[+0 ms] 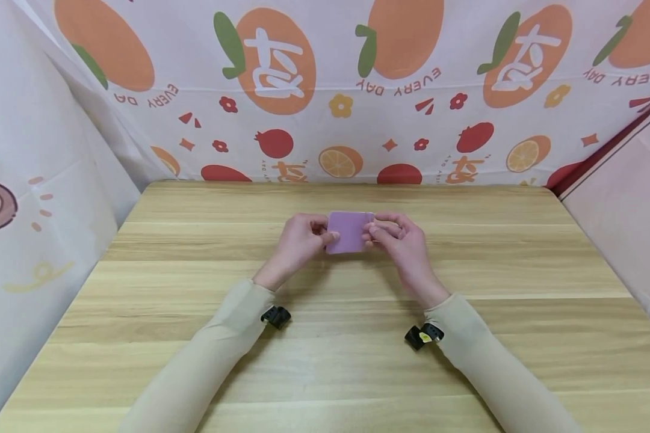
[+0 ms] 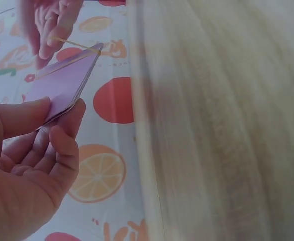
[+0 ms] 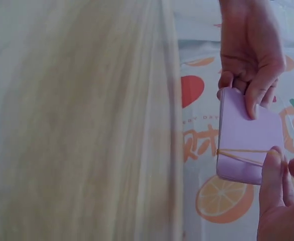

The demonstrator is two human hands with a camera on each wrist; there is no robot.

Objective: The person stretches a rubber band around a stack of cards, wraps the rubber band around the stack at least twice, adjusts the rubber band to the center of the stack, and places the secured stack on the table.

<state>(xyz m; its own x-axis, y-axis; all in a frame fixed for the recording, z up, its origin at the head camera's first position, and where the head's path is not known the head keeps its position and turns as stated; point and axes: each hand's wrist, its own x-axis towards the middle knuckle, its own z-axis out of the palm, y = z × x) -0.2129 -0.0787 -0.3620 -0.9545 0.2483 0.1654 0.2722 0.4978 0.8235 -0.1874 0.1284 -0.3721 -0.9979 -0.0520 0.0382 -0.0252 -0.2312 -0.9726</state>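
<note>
wooden table (image 1: 336,373) | fruit-print cloth (image 1: 368,129) behind | white cloth (image 1: 43,144) left

Left grip (image 2: 26,183) pinching purple cards (image 2: 64,83), yellow band (image 2: 74,44) taut

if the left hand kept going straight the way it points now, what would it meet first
Past the purple stack that it holds, the left hand would probably meet the right hand, at the stack's other end, though depth is hard to judge.

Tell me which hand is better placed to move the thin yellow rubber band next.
Probably the right hand: its fingers hold the band, while the left hand grips the flat purple squarish card stack.
</note>
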